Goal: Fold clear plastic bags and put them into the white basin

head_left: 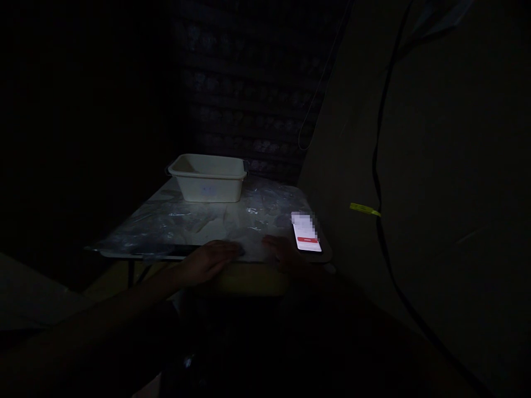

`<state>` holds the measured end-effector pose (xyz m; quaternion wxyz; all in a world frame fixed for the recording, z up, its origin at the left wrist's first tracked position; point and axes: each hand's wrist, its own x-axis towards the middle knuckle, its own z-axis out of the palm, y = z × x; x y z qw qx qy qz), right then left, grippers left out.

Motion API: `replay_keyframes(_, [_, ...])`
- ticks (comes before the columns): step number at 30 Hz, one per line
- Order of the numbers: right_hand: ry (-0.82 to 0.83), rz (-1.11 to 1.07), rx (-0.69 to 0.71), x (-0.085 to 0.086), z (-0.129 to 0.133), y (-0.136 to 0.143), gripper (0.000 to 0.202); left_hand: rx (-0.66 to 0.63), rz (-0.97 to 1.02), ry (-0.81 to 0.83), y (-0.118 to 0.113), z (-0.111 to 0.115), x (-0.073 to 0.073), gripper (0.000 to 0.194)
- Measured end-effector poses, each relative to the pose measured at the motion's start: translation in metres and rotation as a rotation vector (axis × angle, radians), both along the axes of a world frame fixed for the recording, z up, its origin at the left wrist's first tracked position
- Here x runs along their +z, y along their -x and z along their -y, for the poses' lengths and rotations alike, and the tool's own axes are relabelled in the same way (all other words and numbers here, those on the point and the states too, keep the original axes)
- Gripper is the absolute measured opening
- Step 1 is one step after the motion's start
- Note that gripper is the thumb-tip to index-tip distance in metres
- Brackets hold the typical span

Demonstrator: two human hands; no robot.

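In very dim light, my left hand (pixel 211 260) lies on the near edge of a small white table (pixel 224 224), palm down with its fingers stretched to the right. My right hand (pixel 281 251) rests at the same edge a little further right, its fingers reaching left; much of it is in shadow. I see nothing held in either hand. Just right of my right hand lies a smartphone (pixel 307 239) with a lit screen and a red button. Clear crinkled plastic film (pixel 166 225) covers the tabletop. A dark strip (pixel 166 250) runs along the edge by my left wrist.
A cream plastic tub (pixel 209 188) with dark side handles stands at the back left of the table. To the right, a dark cable with a yellow tag (pixel 364 209) hangs along a wall or sheet. Stacked rows of something unclear rise behind the table.
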<state>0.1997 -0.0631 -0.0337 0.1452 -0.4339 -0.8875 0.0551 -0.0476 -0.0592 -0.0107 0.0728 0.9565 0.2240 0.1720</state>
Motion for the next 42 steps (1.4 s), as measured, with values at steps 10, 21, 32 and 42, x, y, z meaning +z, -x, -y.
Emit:
replay_keyframes(10, [0.158, -0.276, -0.259, 0.024, 0.003, 0.013, 0.03, 0.384, 0.028, -0.021, -0.002, -0.007, -0.017, 0.05])
replay_keyframes(21, [0.102, -0.142, -0.138, 0.021, -0.017, 0.001, 0.041, 0.284, 0.12, 0.053, -0.007, -0.017, -0.02, 0.026])
replay_keyframes(32, [-0.046, 0.287, -0.18, 0.026, -0.044, 0.016, 0.042, 0.268, 0.116, 0.031, -0.012, -0.015, -0.017, 0.024])
replay_keyframes(42, [-0.071, 0.25, -0.412, 0.034, -0.058, 0.023, 0.037, 0.295, 0.111, -0.018, -0.016, -0.008, -0.01, 0.026])
